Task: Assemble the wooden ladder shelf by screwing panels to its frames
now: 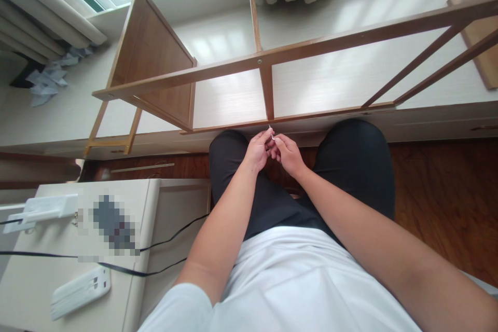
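My left hand (259,150) and my right hand (288,155) meet between my knees, just in front of the low white ledge. Both have their fingertips pinched together. Between them is a small, thin, pale piece (273,137) with a bent shape; its tip also pokes out above my left fingers. It is too small to name. Right beyond my hands stands a wooden frame (229,73) with long rails, an upright post (266,91) and a solid end panel (159,52) at the left. Neither hand grips the frame.
The frame rests on the white ledge (311,83). A smaller wooden frame piece (111,142) leans at the left, and a wooden board (482,52) lies far right. On the cabinet (146,218) at left are a white power bank (80,293) and black cables (175,238). Crumpled paper (49,83) lies back left.
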Action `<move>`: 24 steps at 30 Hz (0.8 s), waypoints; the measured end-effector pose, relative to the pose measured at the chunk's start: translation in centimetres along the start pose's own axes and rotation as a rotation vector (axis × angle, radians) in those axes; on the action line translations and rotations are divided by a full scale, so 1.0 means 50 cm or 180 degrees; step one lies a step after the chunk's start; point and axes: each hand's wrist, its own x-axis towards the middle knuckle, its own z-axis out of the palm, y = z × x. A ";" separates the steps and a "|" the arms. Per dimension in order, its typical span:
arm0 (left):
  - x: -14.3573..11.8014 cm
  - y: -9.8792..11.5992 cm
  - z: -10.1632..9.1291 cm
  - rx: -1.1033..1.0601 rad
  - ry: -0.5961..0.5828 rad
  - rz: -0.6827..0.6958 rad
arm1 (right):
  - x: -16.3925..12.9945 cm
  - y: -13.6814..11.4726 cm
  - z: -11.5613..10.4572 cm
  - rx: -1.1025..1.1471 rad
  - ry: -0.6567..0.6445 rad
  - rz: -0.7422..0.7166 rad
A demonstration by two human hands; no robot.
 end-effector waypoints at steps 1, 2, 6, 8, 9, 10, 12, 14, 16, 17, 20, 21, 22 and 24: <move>0.000 0.000 0.000 0.0015 -0.0005 -0.0007 | 0.001 -0.001 0.000 0.0153 -0.0025 0.0096; 0.000 0.000 0.000 0.0033 -0.0023 -0.0013 | 0.002 -0.002 0.001 0.0300 -0.0060 0.0195; -0.002 -0.001 0.000 0.0106 -0.0176 0.0011 | 0.006 0.000 0.000 0.0639 -0.0185 0.0482; -0.004 -0.001 0.000 0.0152 -0.0251 0.0019 | 0.006 0.002 0.000 0.0700 -0.0215 0.0547; -0.004 -0.001 0.000 0.0174 -0.0272 0.0016 | 0.005 0.002 0.000 0.0730 -0.0222 0.0574; -0.005 0.000 0.000 0.0192 -0.0284 0.0010 | 0.005 0.002 0.000 0.0757 -0.0225 0.0594; -0.005 0.000 -0.001 0.0211 -0.0277 0.0004 | 0.004 0.002 0.000 0.0804 -0.0223 0.0618; -0.005 0.000 -0.001 0.0216 -0.0259 0.0013 | 0.004 0.002 0.001 0.0845 -0.0217 0.0624; -0.006 0.000 -0.001 0.0219 -0.0267 0.0027 | 0.004 0.002 0.001 0.0880 -0.0215 0.0615; -0.006 0.000 -0.001 0.0223 -0.0282 0.0031 | 0.004 0.003 0.001 0.0895 -0.0217 0.0607; -0.006 0.001 0.000 0.0233 -0.0329 0.0053 | 0.004 0.005 0.001 0.0920 -0.0228 0.0588; -0.007 0.001 0.000 0.0227 -0.0329 0.0066 | 0.004 0.005 0.001 0.0924 -0.0232 0.0584; -0.007 0.001 -0.001 0.0220 -0.0324 0.0079 | 0.003 0.005 0.001 0.0923 -0.0232 0.0577; -0.007 0.001 -0.001 0.0208 -0.0313 0.0094 | 0.002 0.004 0.001 0.0880 -0.0223 0.0552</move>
